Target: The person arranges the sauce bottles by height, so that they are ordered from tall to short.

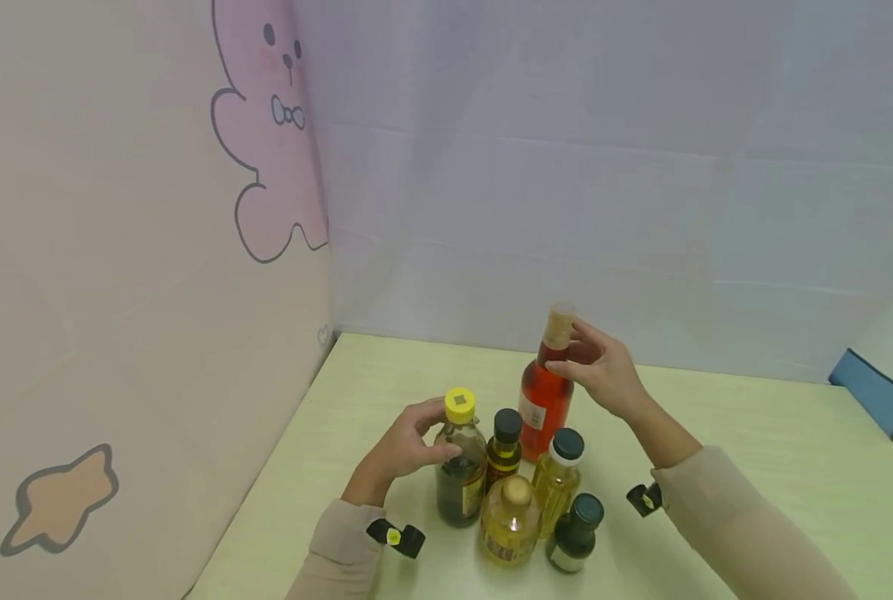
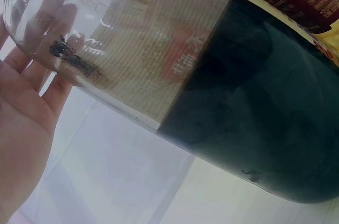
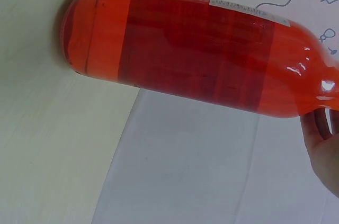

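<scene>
My left hand [image 1: 408,437] grips the upper part of a yellow-capped bottle [image 1: 461,492], thumb in front and fingers behind. In the left wrist view, dark liquid fills the lower part of that bottle [image 2: 254,86], and the fingers show through the glass. Farther back, my right hand [image 1: 604,371] holds a tall bottle of red liquid [image 1: 546,387] by its neck, below the pale cap. The right wrist view shows the red bottle's body [image 3: 185,49] with its base close to the table; the fingers [image 3: 313,128] are at its neck.
Between and in front of the held bottles stand a slim black-capped bottle [image 1: 503,457], a green-capped bottle of yellow liquid [image 1: 556,487], a round gold-capped bottle [image 1: 509,533] and a small dark bottle [image 1: 572,543]. The pale table [image 1: 754,442] meets cloth walls [image 1: 604,208] behind and left.
</scene>
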